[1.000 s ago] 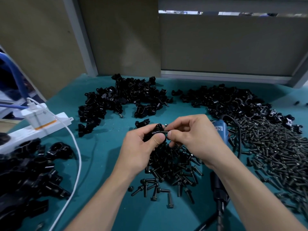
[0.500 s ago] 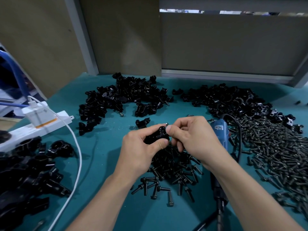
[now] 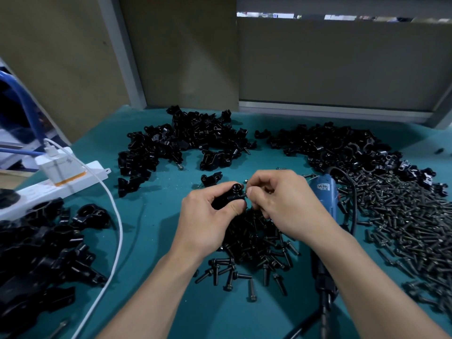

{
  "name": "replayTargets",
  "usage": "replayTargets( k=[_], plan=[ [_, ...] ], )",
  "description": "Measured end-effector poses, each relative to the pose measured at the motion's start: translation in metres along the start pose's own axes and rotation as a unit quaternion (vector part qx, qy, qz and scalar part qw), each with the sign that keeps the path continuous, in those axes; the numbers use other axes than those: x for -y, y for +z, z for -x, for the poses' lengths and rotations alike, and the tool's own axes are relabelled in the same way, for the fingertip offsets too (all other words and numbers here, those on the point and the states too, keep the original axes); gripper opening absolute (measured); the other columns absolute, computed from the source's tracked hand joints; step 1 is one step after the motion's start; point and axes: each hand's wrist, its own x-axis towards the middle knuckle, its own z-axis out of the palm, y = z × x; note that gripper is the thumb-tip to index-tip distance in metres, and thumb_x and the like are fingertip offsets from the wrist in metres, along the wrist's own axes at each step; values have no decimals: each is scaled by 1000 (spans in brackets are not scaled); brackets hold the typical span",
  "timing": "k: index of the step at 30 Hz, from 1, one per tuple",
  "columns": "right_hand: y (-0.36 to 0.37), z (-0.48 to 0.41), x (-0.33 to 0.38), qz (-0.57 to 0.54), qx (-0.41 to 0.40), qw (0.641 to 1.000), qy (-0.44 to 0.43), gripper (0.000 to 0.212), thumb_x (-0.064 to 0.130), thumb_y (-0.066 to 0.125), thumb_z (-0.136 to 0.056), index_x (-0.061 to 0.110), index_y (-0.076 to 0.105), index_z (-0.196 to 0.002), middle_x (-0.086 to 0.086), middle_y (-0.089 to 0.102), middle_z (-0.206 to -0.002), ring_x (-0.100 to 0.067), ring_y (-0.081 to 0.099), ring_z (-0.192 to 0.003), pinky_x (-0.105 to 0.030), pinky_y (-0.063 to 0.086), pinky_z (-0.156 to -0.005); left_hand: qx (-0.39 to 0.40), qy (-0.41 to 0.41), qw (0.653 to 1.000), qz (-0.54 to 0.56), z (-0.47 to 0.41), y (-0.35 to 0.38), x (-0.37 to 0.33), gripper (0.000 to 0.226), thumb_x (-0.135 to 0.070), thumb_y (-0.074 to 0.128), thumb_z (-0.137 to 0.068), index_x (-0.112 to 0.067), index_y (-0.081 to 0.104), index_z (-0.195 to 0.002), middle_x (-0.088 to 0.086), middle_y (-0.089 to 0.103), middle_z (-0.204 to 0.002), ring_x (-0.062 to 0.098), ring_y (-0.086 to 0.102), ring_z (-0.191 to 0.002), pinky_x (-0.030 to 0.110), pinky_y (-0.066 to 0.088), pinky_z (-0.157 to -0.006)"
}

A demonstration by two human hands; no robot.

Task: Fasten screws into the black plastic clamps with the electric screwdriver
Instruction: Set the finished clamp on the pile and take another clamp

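Observation:
My left hand [image 3: 208,216] grips a black plastic clamp [image 3: 228,195] above the middle of the teal table. My right hand [image 3: 281,204] pinches a small dark screw [image 3: 244,196] at the clamp's right side, its tip in the clamp. The blue electric screwdriver [image 3: 326,199] lies on the table under my right wrist, its cord running toward me. A pile of loose black screws [image 3: 254,243] lies just below both hands.
Heaps of black clamps [image 3: 186,140] [image 3: 325,145] lie at the back, more clamps [image 3: 36,253] at the near left. A wide spread of screws [image 3: 403,216] covers the right. A white power strip [image 3: 56,182] with charger and white cable [image 3: 115,231] sits at left.
The clamp has turned in my left hand, and my right fingers have shifted from its top to its right side with the screw. Both hands stay in the same place.

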Motion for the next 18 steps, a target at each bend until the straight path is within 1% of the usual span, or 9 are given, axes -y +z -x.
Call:
replayTargets(
  k=[2, 4, 6, 8, 10, 14, 15, 16, 18],
  plan=[
    [8, 1, 0, 22, -5, 1000, 1, 37, 29, 57, -102, 21, 59, -66, 2, 60, -57, -8, 46, -50, -26, 39, -49, 2, -4, 1000, -10, 1, 0, 2, 39, -12, 81, -88, -50, 77, -99, -24, 78, -92, -2, 75, -81, 11, 55, -70],
    [12, 2, 0, 24, -6, 1000, 4, 42, 32, 51, -105, 18, 55, -66, 0, 58, -56, -9, 45, -50, -30, 38, -51, 8, -9, 1000, -13, 1, -1, 2, 34, -14, 81, -88, -43, 79, -106, -22, 78, -93, 2, 76, -81, 18, 60, -72],
    [9, 2, -1, 1, 4, 1000, -2, 36, 32, 50, -105, 21, 58, -72, -2, 65, -61, -8, 49, -51, -28, 41, -52, 9, -5, 1000, -4, 0, -1, 2, 34, -15, 80, -88, -45, 79, -104, -19, 79, -93, 2, 76, -83, 19, 60, -73],
    [3, 4, -1, -15, 15, 1000, -18, 23, 28, 56, -103, 27, 61, -80, 1, 65, -62, -6, 49, -50, -25, 41, -51, 11, -10, 1000, -1, -2, 1, 2, 29, -17, 81, -89, -41, 80, -105, -18, 79, -93, 3, 76, -85, 21, 60, -76],
    [2, 4, -2, -11, 9, 1000, -24, 21, 24, 61, -101, 28, 62, -80, 1, 63, -61, -8, 47, -51, -29, 42, -52, 23, -10, 1000, 6, -2, 2, 1, 27, -16, 81, -90, -37, 80, -107, -16, 80, -93, 4, 76, -86, 18, 59, -75],
    [13, 3, 0, 15, -12, 1000, -8, 44, 38, 52, -105, 18, 57, -66, -9, 63, -63, -13, 50, -52, -40, 46, -56, 28, 4, 1000, 3, -1, -1, 0, 34, -14, 79, -90, -46, 78, -100, -18, 79, -93, 1, 75, -86, 13, 56, -72],
    [13, 3, -1, 13, -10, 1000, -4, 45, 40, 51, -105, 20, 58, -66, -8, 64, -62, -15, 52, -52, -37, 45, -56, 28, 5, 1000, 0, -1, -2, -1, 34, -14, 79, -90, -47, 78, -100, -18, 79, -93, 2, 75, -86, 14, 57, -73],
    [12, 4, -1, 6, -5, 1000, -4, 41, 40, 51, -105, 23, 60, -69, -6, 65, -61, -14, 55, -53, -30, 44, -54, 26, 4, 1000, -2, -1, -2, -1, 33, -15, 79, -90, -47, 79, -99, -18, 79, -93, 2, 75, -86, 15, 57, -74],
    [9, 5, -2, -17, 7, 1000, -8, 29, 33, 55, -104, 28, 63, -76, 1, 67, -58, -9, 56, -50, -18, 41, -51, 15, -1, 1000, -10, -3, -3, 0, 37, -16, 81, -89, -52, 77, -95, -22, 78, -92, -2, 74, -87, 13, 55, -75]
  ],
)
